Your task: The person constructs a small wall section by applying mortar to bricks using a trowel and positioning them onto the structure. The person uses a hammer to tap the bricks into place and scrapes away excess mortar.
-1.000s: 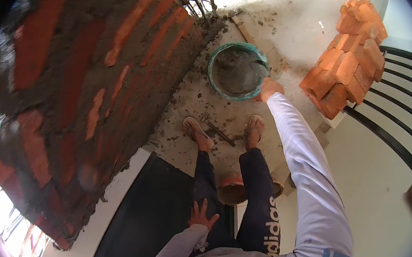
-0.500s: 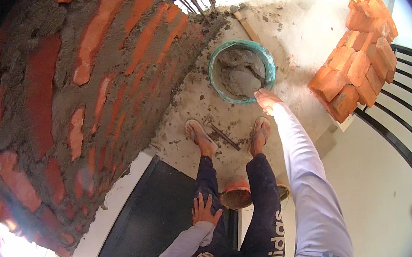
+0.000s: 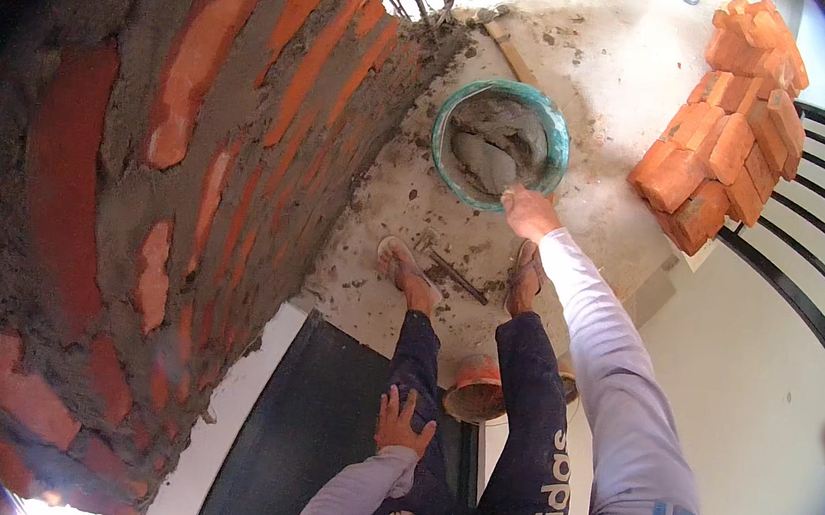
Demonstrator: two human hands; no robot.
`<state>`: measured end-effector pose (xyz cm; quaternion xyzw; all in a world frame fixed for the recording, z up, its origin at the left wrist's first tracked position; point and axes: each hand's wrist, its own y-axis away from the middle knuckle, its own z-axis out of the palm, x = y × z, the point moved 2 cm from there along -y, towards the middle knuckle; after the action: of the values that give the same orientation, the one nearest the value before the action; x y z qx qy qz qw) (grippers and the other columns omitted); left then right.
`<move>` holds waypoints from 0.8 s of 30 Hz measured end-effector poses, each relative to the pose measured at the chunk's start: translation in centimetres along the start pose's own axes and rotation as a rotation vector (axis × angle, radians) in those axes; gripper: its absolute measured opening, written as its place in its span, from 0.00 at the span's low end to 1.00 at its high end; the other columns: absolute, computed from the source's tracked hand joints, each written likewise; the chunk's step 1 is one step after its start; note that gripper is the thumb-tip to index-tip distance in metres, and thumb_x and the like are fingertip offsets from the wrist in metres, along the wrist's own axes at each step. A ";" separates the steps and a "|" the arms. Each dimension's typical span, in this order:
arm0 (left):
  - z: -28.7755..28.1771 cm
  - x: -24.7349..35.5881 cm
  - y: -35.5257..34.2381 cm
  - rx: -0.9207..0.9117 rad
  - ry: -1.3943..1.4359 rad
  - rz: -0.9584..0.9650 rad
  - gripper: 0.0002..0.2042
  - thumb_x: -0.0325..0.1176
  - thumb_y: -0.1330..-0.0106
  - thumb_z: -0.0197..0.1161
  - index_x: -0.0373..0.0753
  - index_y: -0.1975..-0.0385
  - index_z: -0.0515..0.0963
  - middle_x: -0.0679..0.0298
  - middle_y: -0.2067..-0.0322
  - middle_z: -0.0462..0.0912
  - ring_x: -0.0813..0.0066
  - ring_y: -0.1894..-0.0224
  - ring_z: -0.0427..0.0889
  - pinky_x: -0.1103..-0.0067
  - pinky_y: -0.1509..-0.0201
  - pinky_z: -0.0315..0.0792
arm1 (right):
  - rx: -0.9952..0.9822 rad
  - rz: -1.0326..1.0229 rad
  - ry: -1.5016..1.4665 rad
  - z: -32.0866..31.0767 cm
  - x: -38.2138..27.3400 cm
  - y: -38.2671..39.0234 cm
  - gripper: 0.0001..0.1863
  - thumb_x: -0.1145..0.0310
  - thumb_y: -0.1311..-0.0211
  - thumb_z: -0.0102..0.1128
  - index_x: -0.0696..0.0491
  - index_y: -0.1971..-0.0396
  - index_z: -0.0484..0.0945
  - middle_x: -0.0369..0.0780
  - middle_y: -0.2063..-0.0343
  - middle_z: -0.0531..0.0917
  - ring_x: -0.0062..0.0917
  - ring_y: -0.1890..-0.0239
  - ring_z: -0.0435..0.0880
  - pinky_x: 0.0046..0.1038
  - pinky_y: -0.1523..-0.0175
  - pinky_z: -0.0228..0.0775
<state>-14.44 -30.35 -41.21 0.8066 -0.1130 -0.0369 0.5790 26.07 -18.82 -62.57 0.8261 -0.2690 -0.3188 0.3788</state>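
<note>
A trowel (image 3: 488,168) is in my right hand (image 3: 530,213), which is closed round its handle at the near rim of a green tub (image 3: 560,152). Its blade lies against wet grey mortar (image 3: 499,119) inside the tub. My left hand (image 3: 403,424) rests on my left leg near the knee, its fingers spread and nothing in it. A hammer (image 3: 454,274) lies on the floor between my feet.
A brick wall (image 3: 177,203) with grey mortar joints rises on the left. Stacked orange bricks (image 3: 711,168) stand at the far right beside black railings (image 3: 813,257). A reddish bucket (image 3: 475,390) stands behind my legs. A wooden-handled tool (image 3: 508,49) lies beyond the tub.
My right hand has drawn the trowel a little left and nearer within the tub. The view has shifted slightly. My left hand stays on my leg.
</note>
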 end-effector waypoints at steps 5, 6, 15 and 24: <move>-1.5 -0.7 0.1 0.064 0.048 0.013 0.41 0.54 0.42 0.65 0.50 0.29 0.58 0.51 0.27 0.45 0.48 0.25 0.44 0.60 0.25 0.48 | -0.054 0.157 -0.685 -0.9 -1.0 -0.3 0.19 0.61 0.34 0.57 0.56 0.48 0.73 0.42 0.77 0.77 0.24 0.79 0.77 0.26 0.74 0.71; -1.8 -0.6 -0.1 0.059 0.056 0.014 0.41 0.53 0.42 0.65 0.50 0.29 0.58 0.51 0.27 0.45 0.48 0.25 0.44 0.60 0.25 0.48 | -0.058 0.146 -0.772 -0.1 0.7 -0.4 0.20 0.64 0.36 0.60 0.55 0.48 0.73 0.39 0.80 0.76 0.22 0.83 0.74 0.27 0.79 0.68; -3.1 -0.4 0.8 0.113 0.134 0.060 0.41 0.52 0.39 0.62 0.47 0.28 0.53 0.52 0.26 0.43 0.51 0.25 0.43 0.62 0.25 0.47 | -0.115 0.018 -1.201 -1.2 3.0 9.4 0.32 0.76 0.48 0.69 0.59 0.41 0.68 0.37 0.71 0.80 0.15 0.86 0.71 0.23 0.84 0.64; -3.0 -4.5 1.8 0.295 0.528 0.270 0.41 0.54 0.38 0.60 0.40 0.29 0.55 0.50 0.30 0.57 0.52 0.28 0.55 0.67 0.25 0.49 | -0.108 -0.207 -0.669 -24.3 -15.3 43.1 0.23 0.74 0.47 0.66 0.57 0.49 0.74 0.31 0.82 0.73 0.15 0.86 0.70 0.18 0.80 0.62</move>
<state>-18.46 -27.16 -38.85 0.8412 -0.0691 0.2674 0.4650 25.16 -21.78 -10.86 0.6775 -0.2759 -0.6223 0.2785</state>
